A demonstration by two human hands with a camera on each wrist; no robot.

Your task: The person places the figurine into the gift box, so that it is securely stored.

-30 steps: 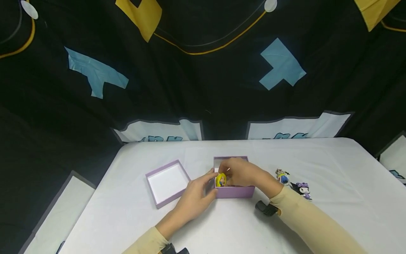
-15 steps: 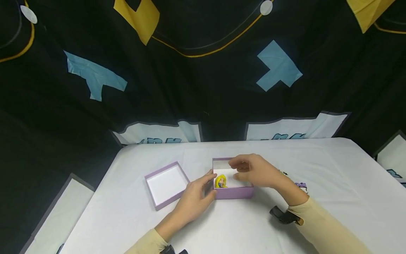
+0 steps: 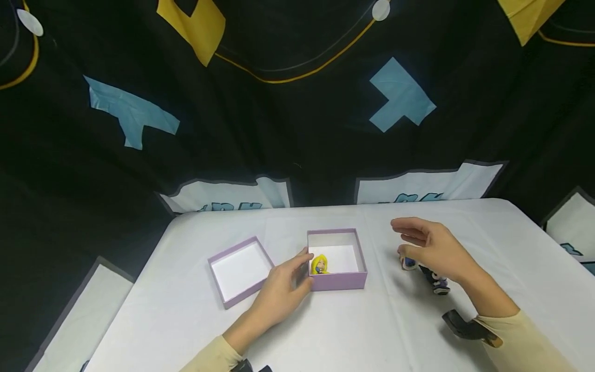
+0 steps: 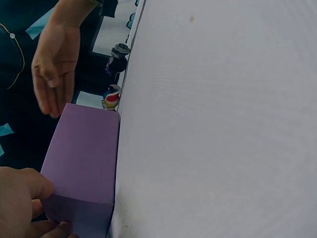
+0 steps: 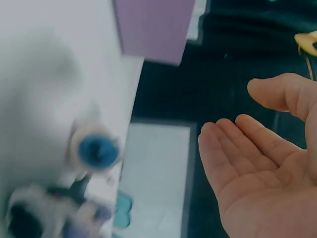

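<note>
My left hand (image 3: pixel 279 287) grips the left end of an uncovered purple box (image 3: pixel 339 281) with a white inside, fingers at the rim and thumb by the front corner. A small yellow-haired doll figurine (image 3: pixel 319 264) sits inside, against the left wall. My right hand (image 3: pixel 437 248) is raised above the table to the right of the box. Its fingers are extended and hold nothing, as the palm (image 5: pixel 267 193) in the right wrist view shows. Beneath it are a figurine with blue (image 3: pixel 409 262) and a black-and-purple figurine (image 3: pixel 439 284), both partly covered by the hand in the head view.
The purple-rimmed box lid (image 3: pixel 239 268) lies to the left of the box, white inside facing up. A white cloth (image 3: pixel 353 330) covers the table. Behind the far edge hangs a dark curtain (image 3: pixel 297 139) with blue and yellow shapes.
My right hand has drawn out of the box and moved right, over the two figurines. The yellow-haired figurine is left in the box. My left hand keeps its place on the box.
</note>
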